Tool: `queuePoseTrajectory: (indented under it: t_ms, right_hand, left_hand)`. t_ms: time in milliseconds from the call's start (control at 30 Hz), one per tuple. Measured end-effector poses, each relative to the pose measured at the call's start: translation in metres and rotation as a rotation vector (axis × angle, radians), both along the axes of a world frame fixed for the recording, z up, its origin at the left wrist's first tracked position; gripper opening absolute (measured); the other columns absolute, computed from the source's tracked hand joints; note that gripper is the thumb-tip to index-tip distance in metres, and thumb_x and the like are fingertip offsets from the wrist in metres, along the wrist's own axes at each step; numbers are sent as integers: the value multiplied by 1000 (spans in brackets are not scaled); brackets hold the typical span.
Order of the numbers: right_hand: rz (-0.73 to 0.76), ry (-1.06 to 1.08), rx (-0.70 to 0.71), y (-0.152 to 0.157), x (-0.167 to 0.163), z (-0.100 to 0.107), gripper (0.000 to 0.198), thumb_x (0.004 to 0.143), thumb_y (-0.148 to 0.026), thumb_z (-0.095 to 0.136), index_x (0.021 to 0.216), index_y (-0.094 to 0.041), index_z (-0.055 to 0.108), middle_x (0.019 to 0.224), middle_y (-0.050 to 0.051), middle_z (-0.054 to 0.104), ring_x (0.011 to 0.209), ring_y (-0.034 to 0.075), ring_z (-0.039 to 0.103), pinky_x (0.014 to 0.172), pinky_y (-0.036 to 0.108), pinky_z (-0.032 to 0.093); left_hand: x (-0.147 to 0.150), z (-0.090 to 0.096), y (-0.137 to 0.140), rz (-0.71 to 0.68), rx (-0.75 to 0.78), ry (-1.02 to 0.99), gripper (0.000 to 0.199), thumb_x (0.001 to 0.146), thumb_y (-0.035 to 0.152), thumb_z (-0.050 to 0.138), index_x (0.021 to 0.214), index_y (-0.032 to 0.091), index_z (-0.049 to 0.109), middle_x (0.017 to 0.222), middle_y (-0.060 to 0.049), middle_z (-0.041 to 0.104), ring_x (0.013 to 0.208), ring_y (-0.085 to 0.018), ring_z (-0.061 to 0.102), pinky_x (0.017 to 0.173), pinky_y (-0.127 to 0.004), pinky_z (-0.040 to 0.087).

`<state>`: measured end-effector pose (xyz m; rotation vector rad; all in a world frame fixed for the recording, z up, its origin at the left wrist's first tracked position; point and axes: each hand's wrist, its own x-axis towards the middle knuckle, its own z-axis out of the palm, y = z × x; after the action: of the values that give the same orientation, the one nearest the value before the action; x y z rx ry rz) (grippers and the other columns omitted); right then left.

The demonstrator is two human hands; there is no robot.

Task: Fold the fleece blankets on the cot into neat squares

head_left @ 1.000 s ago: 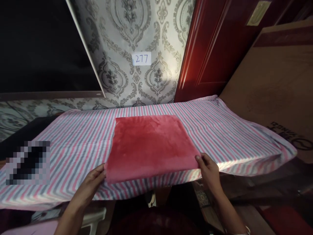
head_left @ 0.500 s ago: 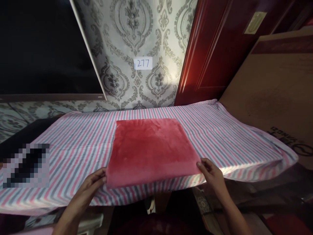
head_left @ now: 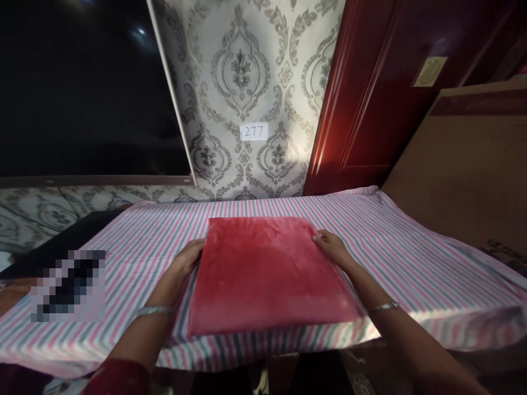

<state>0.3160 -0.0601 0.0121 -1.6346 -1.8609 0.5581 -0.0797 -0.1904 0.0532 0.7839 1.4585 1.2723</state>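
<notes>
A folded red plush cloth (head_left: 272,274) lies flat as a neat rectangle, its near edge at the front of the striped sheet (head_left: 382,258). My left hand (head_left: 191,255) is at the cloth's left side edge, towards the far corner. Its fingers are closed against that edge, with the tips partly hidden. At the opposite side, my right hand (head_left: 331,248) pinches the right edge near the far corner, thumb on top.
Behind the table, a dark television screen (head_left: 82,93) stands left of patterned wallpaper (head_left: 242,71). A paper label (head_left: 254,131) reading 277 is stuck there. To the right are a dark red door (head_left: 370,126) and a large cardboard box (head_left: 465,164). A pixelated dark patch (head_left: 68,286) covers the left side.
Both hands have moved from the cloth's near corners forward along its sides towards the far corners. The cloth remains flat and folded. The camera view has tilted upward.
</notes>
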Motion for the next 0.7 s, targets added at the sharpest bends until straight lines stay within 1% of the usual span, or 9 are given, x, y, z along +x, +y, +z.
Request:
queuePoseTrajectory:
  t_ms: [133,200,300,400,467,533,600,700]
  right_hand:
    - [-42,-62,-6,39,-22,12,26,86,-34,57,93,-16,75,85,8,75,78,20,67,64,25,42]
    - [-68,-83,-12,53,-32,16,27,88,-34,57,93,-15,76,90,12,75,84,22,68,67,26,43]
    - [-120,-127,-52,69,-43,20,31,89,-38,57,90,-14,77,92,17,75,87,26,70,69,29,46]
    - [-176,-164,-102,78,-55,22,33,86,-41,63,90,-11,78,95,21,75,90,31,71,72,34,49]
    - [-214,-177,-116,82,-62,20,28,83,-34,68,94,-9,77,100,24,74,94,33,71,75,36,50]
    - [-256,-176,-108,82,-67,15,25,82,-25,68,99,-9,77,104,26,72,98,33,70,77,37,50]
    - [-301,-162,-88,79,-68,8,25,85,-22,64,103,-9,76,105,26,72,100,32,70,78,36,50]
    - [-368,-126,-46,73,-63,-4,30,92,-25,53,106,-8,74,103,27,72,97,32,71,76,37,49]
  left_hand:
    - [3,11,40,110,-34,43,18,56,22,81,67,14,70,61,-9,72,59,-24,69,50,-28,51]
    - [5,14,53,158,-51,75,17,57,23,82,65,14,70,55,-8,69,56,-25,67,47,-29,48]
    - [5,17,67,220,-81,133,19,58,23,84,62,12,69,44,-6,61,55,-26,64,46,-29,44]
    - [4,15,73,254,-87,173,22,58,23,86,62,10,69,40,-6,57,56,-27,64,47,-29,42]
    - [3,11,75,265,-60,178,25,59,28,86,64,10,69,42,-5,57,58,-26,64,49,-29,42]
    - [1,4,74,274,-6,165,27,60,33,86,65,12,69,44,-4,58,60,-24,65,51,-27,43]
    - [0,-3,73,285,67,140,29,60,36,85,64,14,67,46,-2,59,59,-21,64,53,-25,45]
    - [-3,-13,70,314,179,82,31,59,39,83,65,16,64,50,1,61,55,-16,60,53,-24,45]
